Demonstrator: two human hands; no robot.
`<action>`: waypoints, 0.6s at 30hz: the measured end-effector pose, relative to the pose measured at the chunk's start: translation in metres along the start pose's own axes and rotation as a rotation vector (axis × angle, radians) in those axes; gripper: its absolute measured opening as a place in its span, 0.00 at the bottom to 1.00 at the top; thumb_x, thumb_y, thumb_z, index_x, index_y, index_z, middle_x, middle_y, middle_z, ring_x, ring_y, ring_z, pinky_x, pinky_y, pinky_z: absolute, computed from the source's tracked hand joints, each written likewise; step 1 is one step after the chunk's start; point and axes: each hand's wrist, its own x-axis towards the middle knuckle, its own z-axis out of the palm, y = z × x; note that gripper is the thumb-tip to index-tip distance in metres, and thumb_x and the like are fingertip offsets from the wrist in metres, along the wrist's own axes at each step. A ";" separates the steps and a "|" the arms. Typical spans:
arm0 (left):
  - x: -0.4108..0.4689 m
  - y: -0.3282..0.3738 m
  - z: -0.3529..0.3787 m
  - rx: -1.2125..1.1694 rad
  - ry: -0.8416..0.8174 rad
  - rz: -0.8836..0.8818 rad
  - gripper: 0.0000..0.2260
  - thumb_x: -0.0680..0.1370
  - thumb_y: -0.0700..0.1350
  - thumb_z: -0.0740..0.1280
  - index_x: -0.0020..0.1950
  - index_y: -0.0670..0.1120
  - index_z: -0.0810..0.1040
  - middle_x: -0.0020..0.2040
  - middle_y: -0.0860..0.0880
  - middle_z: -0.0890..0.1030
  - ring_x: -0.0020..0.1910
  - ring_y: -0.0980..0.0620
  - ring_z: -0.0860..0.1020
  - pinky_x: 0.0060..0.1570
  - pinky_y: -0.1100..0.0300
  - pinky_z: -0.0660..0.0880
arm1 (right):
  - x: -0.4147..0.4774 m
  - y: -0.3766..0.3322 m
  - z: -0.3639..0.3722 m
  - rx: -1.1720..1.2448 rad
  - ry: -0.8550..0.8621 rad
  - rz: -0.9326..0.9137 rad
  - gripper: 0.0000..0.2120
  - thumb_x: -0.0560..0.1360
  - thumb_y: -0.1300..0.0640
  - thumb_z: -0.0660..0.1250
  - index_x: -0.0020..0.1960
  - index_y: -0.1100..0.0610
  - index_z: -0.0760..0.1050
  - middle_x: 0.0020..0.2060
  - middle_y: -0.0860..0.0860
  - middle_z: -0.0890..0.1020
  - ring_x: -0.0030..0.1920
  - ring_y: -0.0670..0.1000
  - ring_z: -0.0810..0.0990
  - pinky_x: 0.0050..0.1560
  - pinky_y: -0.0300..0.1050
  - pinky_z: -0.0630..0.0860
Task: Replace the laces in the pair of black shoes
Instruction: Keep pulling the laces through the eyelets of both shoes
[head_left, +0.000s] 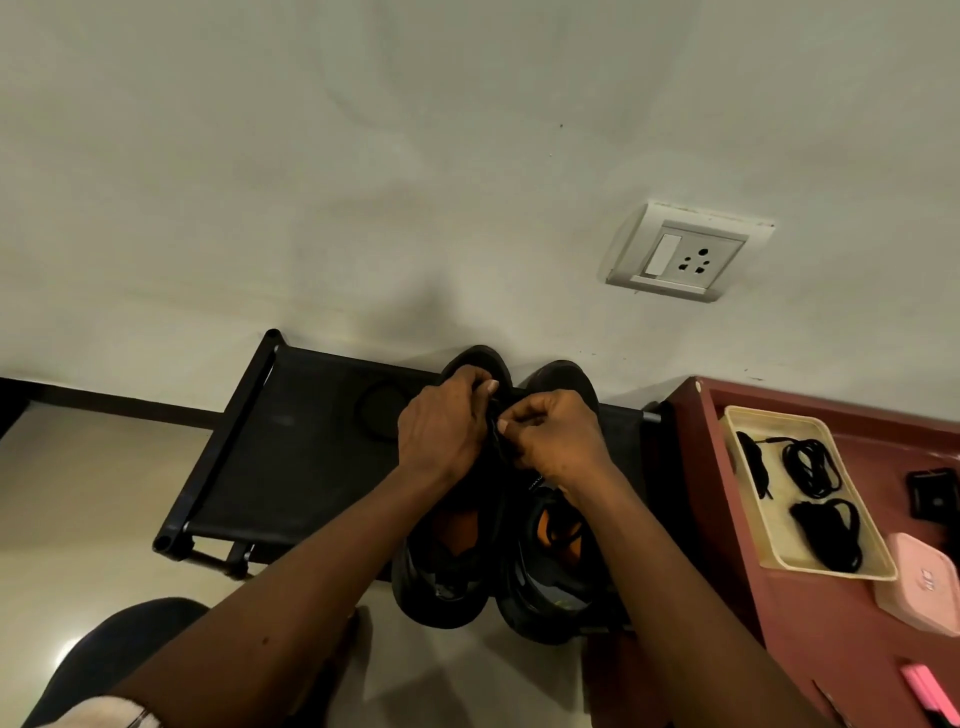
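Note:
Two black shoes with orange insoles stand side by side on a black fabric rack (291, 441), toes toward the wall. My left hand (441, 421) and my right hand (558, 436) both sit over the front of the left shoe (441, 577). Each hand pinches the black lace (500, 431) that runs between them above the eyelets. The right shoe (558, 597) is partly covered by my right forearm. Its toe (563, 376) shows beyond my right hand. Spare black laces (813, 467) lie coiled in a cream tray (748, 421) on the right.
The cream tray rests on a maroon cabinet top (841, 649), along with a pink box (924, 587), a pink marker (930, 693) and a small black device (932, 493). A wall socket (685, 254) is above. My knee (119, 649) shows at the lower left.

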 end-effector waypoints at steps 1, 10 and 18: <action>0.000 0.000 0.000 -0.006 -0.006 -0.006 0.16 0.86 0.56 0.57 0.68 0.52 0.76 0.52 0.48 0.85 0.49 0.46 0.83 0.48 0.47 0.79 | 0.000 0.000 0.000 0.003 -0.001 0.004 0.10 0.76 0.59 0.76 0.38 0.48 0.84 0.35 0.48 0.86 0.37 0.49 0.87 0.44 0.51 0.87; 0.005 0.003 0.003 0.237 0.012 0.049 0.18 0.87 0.55 0.52 0.69 0.50 0.73 0.37 0.50 0.79 0.33 0.49 0.78 0.34 0.56 0.67 | 0.001 0.002 -0.002 -0.035 -0.037 -0.026 0.12 0.76 0.63 0.75 0.42 0.46 0.83 0.33 0.46 0.86 0.35 0.48 0.87 0.42 0.45 0.85; 0.008 -0.002 -0.009 0.037 -0.018 0.058 0.16 0.86 0.57 0.56 0.66 0.52 0.76 0.49 0.47 0.85 0.47 0.43 0.83 0.46 0.48 0.77 | 0.000 -0.002 -0.006 0.113 0.069 0.040 0.10 0.77 0.63 0.73 0.39 0.53 0.84 0.33 0.50 0.86 0.33 0.50 0.87 0.42 0.50 0.87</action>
